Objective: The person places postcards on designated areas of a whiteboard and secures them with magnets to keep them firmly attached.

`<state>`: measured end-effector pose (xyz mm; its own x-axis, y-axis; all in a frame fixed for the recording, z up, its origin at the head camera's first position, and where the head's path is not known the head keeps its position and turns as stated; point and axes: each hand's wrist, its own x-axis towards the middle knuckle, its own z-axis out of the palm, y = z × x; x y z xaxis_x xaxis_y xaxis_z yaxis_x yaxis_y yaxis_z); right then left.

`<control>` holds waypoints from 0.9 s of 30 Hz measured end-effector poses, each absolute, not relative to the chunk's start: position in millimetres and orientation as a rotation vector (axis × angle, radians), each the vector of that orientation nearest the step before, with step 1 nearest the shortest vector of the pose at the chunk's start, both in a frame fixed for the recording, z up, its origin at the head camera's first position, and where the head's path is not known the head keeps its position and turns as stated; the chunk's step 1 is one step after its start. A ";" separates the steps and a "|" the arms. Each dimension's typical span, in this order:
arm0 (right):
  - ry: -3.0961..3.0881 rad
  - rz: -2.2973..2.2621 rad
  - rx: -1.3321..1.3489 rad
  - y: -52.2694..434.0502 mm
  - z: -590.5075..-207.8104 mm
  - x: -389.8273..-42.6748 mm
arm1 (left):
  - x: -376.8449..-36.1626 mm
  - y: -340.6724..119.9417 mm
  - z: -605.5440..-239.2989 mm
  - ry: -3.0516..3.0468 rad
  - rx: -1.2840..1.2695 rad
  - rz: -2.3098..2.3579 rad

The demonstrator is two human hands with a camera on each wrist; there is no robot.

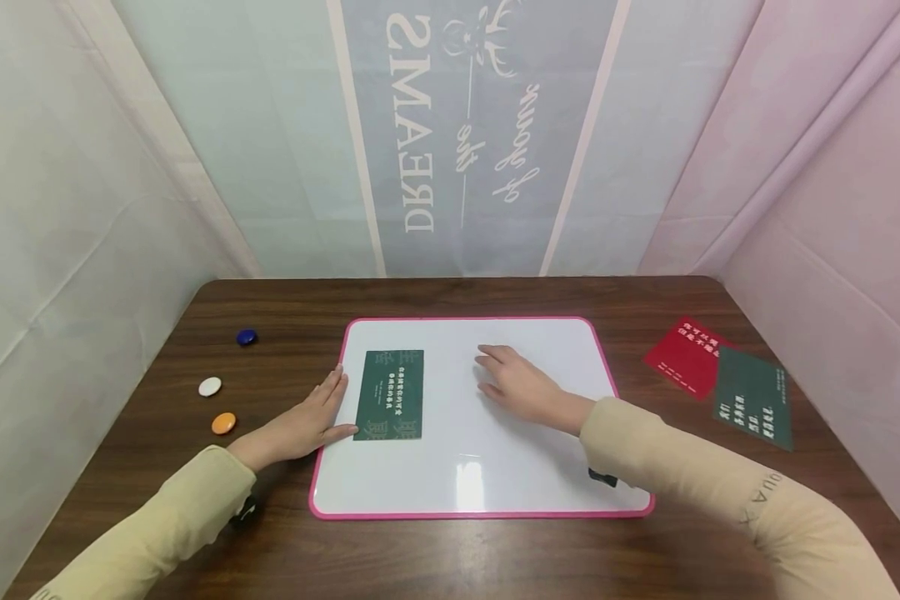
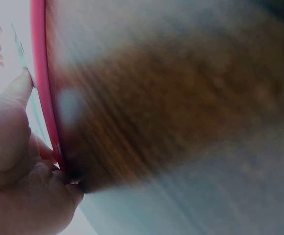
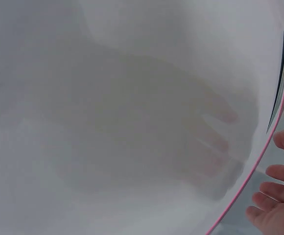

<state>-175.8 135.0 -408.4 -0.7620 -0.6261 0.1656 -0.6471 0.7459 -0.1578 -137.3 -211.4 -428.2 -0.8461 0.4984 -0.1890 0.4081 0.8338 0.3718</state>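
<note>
A white board with a pink rim lies flat on the brown table. On its left part rests a dark green card with white print. My left hand lies open at the board's left edge, fingers straight along the rim, thumb tip at the card's lower left corner. In the left wrist view the thumb sits by the pink rim. My right hand rests flat and open on the bare middle of the board; the right wrist view shows its blurred reflection on the board.
Three round magnets lie on the table left of the board: blue, white, orange. A red card and a second green card overlap at the right. Cloth walls close in the table on three sides.
</note>
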 end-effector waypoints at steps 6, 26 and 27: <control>-2.791 0.340 1.006 158.2 -409.1 -175.0 | -137.5 -211.2 -428.5 2.734 0.694 0.472; -2.932 0.422 0.717 236.7 -414.6 -169.6 | -137.2 -210.9 -428.1 2.727 0.703 0.491; -2.948 0.427 0.699 240.8 -415.4 -168.9 | -137.2 -211.0 -428.0 2.726 0.703 0.493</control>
<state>-168.9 240.8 -415.4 -0.8924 -0.4282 0.1422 -0.4509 0.8569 -0.2496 -137.2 -211.0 -428.0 -0.8416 0.5080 -0.1834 0.4117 0.8232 0.3911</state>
